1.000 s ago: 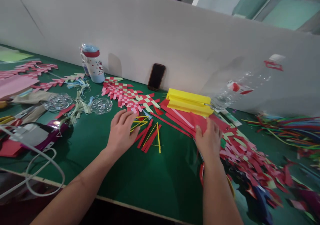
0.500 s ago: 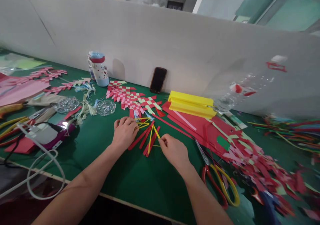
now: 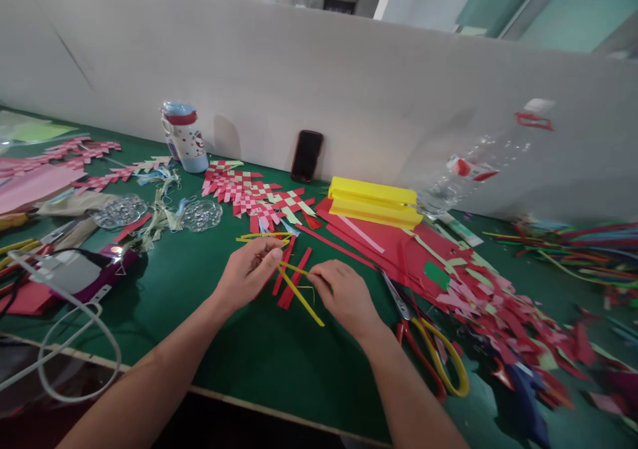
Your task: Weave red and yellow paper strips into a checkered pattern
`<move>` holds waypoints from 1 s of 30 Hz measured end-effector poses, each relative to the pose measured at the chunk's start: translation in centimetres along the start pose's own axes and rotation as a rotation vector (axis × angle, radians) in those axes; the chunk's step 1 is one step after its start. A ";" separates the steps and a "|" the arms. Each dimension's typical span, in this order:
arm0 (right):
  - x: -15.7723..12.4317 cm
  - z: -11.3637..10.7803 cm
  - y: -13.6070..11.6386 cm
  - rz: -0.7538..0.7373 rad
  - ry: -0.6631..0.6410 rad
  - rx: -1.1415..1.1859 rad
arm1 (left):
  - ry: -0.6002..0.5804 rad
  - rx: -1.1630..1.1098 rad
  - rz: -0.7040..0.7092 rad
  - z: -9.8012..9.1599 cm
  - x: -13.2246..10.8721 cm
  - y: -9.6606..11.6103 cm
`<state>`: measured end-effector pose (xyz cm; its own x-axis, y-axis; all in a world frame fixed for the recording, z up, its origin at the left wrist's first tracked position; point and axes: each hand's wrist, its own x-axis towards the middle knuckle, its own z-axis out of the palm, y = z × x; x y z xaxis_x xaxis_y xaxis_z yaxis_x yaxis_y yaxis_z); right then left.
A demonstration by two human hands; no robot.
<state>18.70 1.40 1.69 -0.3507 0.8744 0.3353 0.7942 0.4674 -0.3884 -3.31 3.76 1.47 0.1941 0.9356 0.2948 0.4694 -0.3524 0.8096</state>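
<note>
My left hand (image 3: 250,268) is closed, thumb against fingers, on the yellow paper strips (image 3: 302,296). Strip ends stick out above this hand, and another runs down to the right over the table. One yellow strip spans to my right hand (image 3: 345,294), whose thumb and fingers pinch its end. Beneath and between the hands, several red paper strips (image 3: 294,278) lie on the green tabletop (image 3: 279,362). Just beyond my hands are woven pink, red and pale green paper pieces (image 3: 252,193).
To the right lie scissors (image 3: 419,336), red sheets (image 3: 369,236), folded yellow paper (image 3: 373,203) and paper scraps (image 3: 513,316). Against the partition stand a phone (image 3: 306,155), a flask (image 3: 187,137) and a plastic bottle (image 3: 473,163). A white cable (image 3: 44,362) loops at the left.
My left hand has gathered the yellow strips and turned so its thumb shows. My right hand has shifted slightly left, pulling one strip nearly level. The view has moved a little.
</note>
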 end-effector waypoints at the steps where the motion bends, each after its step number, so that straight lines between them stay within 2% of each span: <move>1: -0.1 0.1 0.0 -0.017 0.004 -0.011 | -0.049 -0.023 -0.015 0.0 -0.1 0.3; 6: -0.2 -0.2 0.3 -0.051 0.047 -0.062 | -0.201 -0.062 -0.082 -0.2 -0.3 1.5; 11: -1.0 -0.9 -0.1 -0.036 0.084 -0.090 | -0.229 -0.066 -0.141 -1.1 -1.0 2.7; 13: -2.8 -1.1 -0.4 -0.038 0.078 -0.129 | -0.205 -0.094 -0.172 -1.8 -1.8 2.9; 16: -7.3 -1.2 -0.1 -0.058 0.062 -0.310 | -0.149 -0.225 -0.258 -2.6 -3.7 2.7; 19: -11.6 -0.9 1.4 -0.036 0.128 -0.412 | -0.128 -0.435 -0.369 -2.6 -6.3 2.0; 22: -13.6 -0.4 3.4 0.003 0.186 -0.431 | -0.089 -0.650 -0.495 -2.1 -8.5 1.1; 26: -12.9 -0.2 5.8 0.000 0.211 -0.418 | -0.076 -0.818 -0.543 -1.4 -10.0 0.1; 30: -9.7 -1.2 6.3 0.001 0.237 -0.431 | -0.076 -0.901 -0.570 -1.1 -10.2 -0.4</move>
<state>27.69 -4.34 -2.96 -0.2667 0.7976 0.5410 0.9452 0.3261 -0.0148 -6.40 -5.63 -1.32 0.2147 0.9435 -0.2524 -0.2954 0.3091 0.9040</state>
